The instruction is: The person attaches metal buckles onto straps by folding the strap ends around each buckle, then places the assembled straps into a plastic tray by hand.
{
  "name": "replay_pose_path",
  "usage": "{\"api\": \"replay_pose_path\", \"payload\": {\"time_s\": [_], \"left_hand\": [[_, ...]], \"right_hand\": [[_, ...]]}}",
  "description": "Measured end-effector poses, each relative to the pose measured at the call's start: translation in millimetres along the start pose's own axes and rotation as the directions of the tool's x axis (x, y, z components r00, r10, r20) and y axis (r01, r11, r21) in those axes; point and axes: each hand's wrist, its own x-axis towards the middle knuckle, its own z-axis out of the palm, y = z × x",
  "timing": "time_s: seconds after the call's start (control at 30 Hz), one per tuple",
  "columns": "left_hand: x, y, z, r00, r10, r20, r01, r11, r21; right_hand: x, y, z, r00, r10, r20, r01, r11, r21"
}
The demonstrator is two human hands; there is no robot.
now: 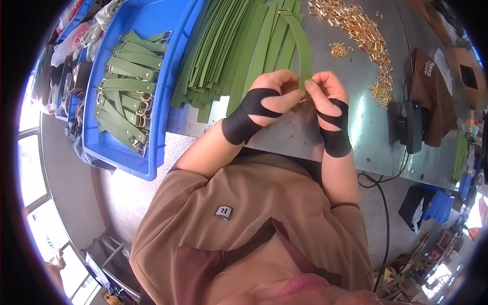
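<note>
A green strap (303, 51) curves away from my hands across the metal table, with a gold-coloured buckle (284, 11) at its far end. Its near end sits between my left hand (277, 94) and my right hand (328, 94), both with fingers closed on it. Something small and gold-coloured shows just below the fingertips, too small to name. Black wrist supports wrap both wrists. Left of my hands lie many flat green straps (218, 51) in a dense row, some with holes near the ends.
A blue tray (157, 147) on the left holds green straps with metal rings. Gold-coloured rectangular rings (363, 33) spread along the table's right side, near two small piles of gold hardware (339, 50). Farther right are a black device (413, 127) with a cable and brown cloth (432, 96).
</note>
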Motion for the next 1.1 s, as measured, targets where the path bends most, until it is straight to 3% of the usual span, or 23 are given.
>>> {"api": "replay_pose_path", "payload": {"time_s": [0.07, 0.2, 0.27, 0.4, 0.47, 0.53, 0.6, 0.63, 0.67, 0.73, 0.77, 0.93, 1.03, 1.1], "left_hand": [[5, -6, -1, 0.984, -0.155, 0.084, 0.176, 0.878, -0.445], [6, -7, -5, 0.975, -0.205, 0.09, 0.223, 0.842, -0.491], [7, -8, -4, 0.973, -0.224, 0.064, 0.223, 0.817, -0.531], [11, -14, -5, 0.966, -0.258, 0.002, 0.206, 0.769, -0.606], [10, -17, -1, 0.966, -0.256, -0.023, 0.188, 0.764, -0.617], [11, -16, 1, 0.966, -0.252, -0.053, 0.165, 0.761, -0.627], [11, -14, 2, 0.963, -0.251, -0.098, 0.136, 0.767, -0.627], [10, -13, 2, 0.963, -0.252, -0.101, 0.135, 0.767, -0.628], [9, -11, 1, 0.962, -0.25, -0.106, 0.136, 0.781, -0.609], [9, -10, 1, 0.962, -0.249, -0.115, 0.135, 0.796, -0.59], [9, -9, 1, 0.963, -0.246, -0.105, 0.14, 0.797, -0.587], [6, -7, 2, 0.973, -0.226, -0.039, 0.16, 0.79, -0.592], [5, -5, 4, 0.967, -0.19, -0.168, 0.122, 0.928, -0.351], [4, -3, 4, 0.965, -0.177, -0.193, 0.109, 0.941, -0.321]], "right_hand": [[0, -2, -2, 0.995, 0.091, 0.03, -0.091, 0.995, 0.03], [1, 3, 5, 0.999, 0.049, 0.015, -0.05, 0.997, 0.067], [-1, -4, 16, 0.997, 0.048, -0.065, -0.029, 0.967, 0.253], [-11, 2, 7, 1.0, 0.029, 0.003, -0.029, 0.995, 0.092], [-12, 3, 3, 0.998, 0.055, 0.035, -0.052, 0.995, -0.084], [-7, 6, 1, 0.99, 0.13, 0.053, -0.131, 0.991, 0.003], [-5, 12, 0, 0.916, 0.362, 0.172, -0.401, 0.81, 0.428], [-6, 12, -2, 0.903, 0.382, 0.196, -0.43, 0.792, 0.434], [-5, 12, -1, 0.902, 0.383, 0.2, -0.432, 0.792, 0.432], [-3, 1, 7, 0.99, 0.118, 0.075, -0.125, 0.987, 0.1], [-2, -8, 9, 0.996, 0.077, 0.033, -0.077, 0.997, -0.001], [4, -8, 8, 0.987, 0.112, 0.115, -0.122, 0.989, 0.083], [9, -3, 9, 0.992, 0.1, 0.082, -0.105, 0.993, 0.059], [11, 0, 9, 0.992, 0.103, 0.067, -0.106, 0.994, 0.038]]}}
